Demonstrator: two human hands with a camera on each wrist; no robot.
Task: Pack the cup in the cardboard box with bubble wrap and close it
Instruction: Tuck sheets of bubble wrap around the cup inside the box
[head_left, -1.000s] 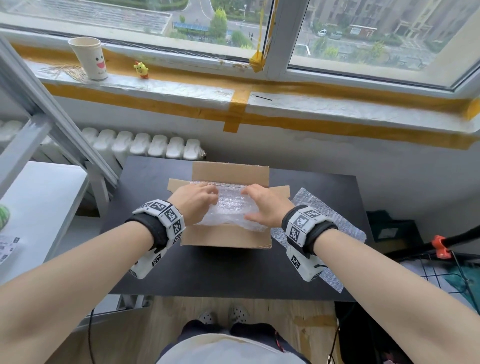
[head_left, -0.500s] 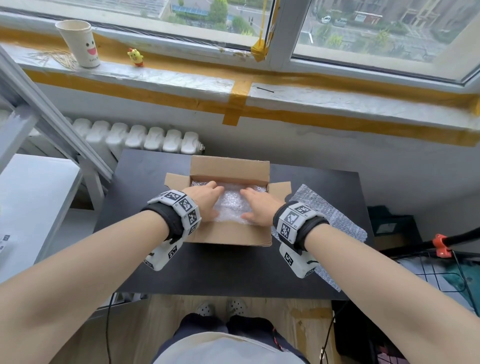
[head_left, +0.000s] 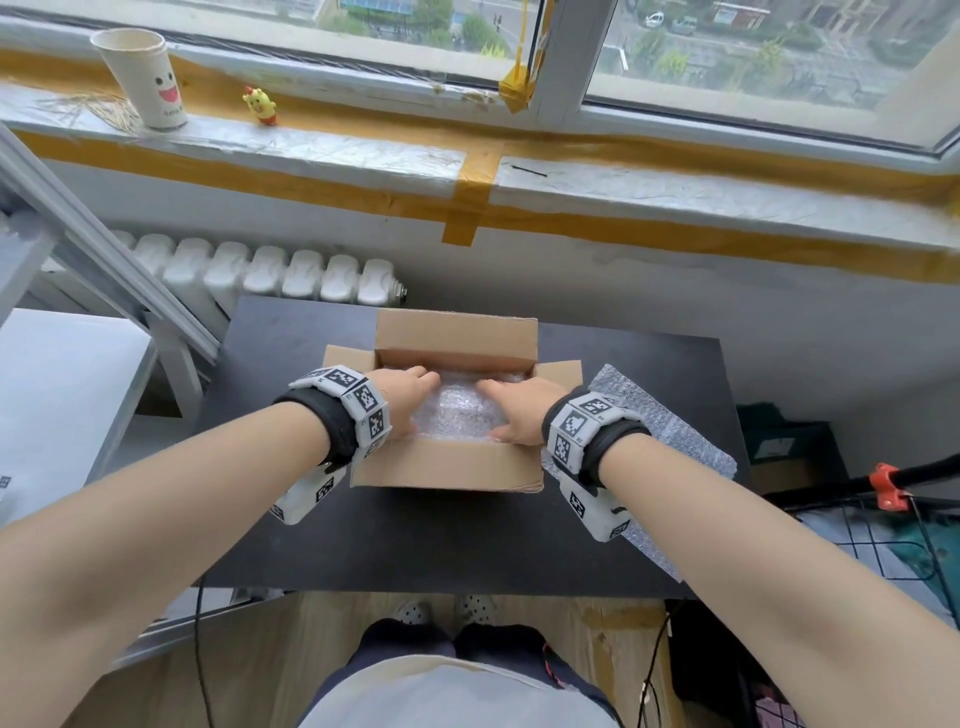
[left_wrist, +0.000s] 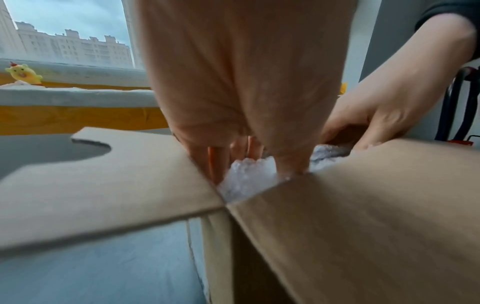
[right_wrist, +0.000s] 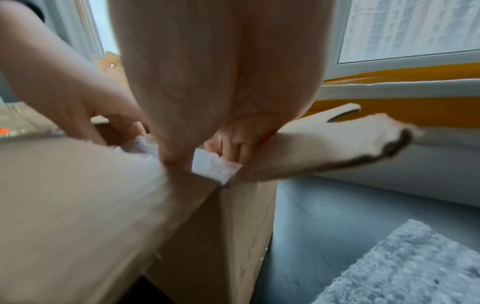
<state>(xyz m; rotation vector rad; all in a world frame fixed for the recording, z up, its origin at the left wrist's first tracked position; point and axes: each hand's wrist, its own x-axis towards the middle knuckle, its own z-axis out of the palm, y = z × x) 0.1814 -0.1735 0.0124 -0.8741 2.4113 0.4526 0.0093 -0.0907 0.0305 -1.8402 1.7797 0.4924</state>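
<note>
Both hands, left hand (head_left: 402, 397) and right hand (head_left: 519, 410), press flat-fingered on bubble wrap (head_left: 460, 410) inside the open cardboard box (head_left: 447, 462).

No word or number can be read with certainty in any view. The paper cup (head_left: 147, 78) on the window sill (head_left: 322, 150) bears a printed smiling face with a short line of small lettering under it, too small to make out. The wrist bands (head_left: 358, 402) carry black-and-white square code markers, some with tiny characters beside them that stay illegible. A sheet (head_left: 4, 483) at the left edge shows a similar code square, its print unreadable.
</note>
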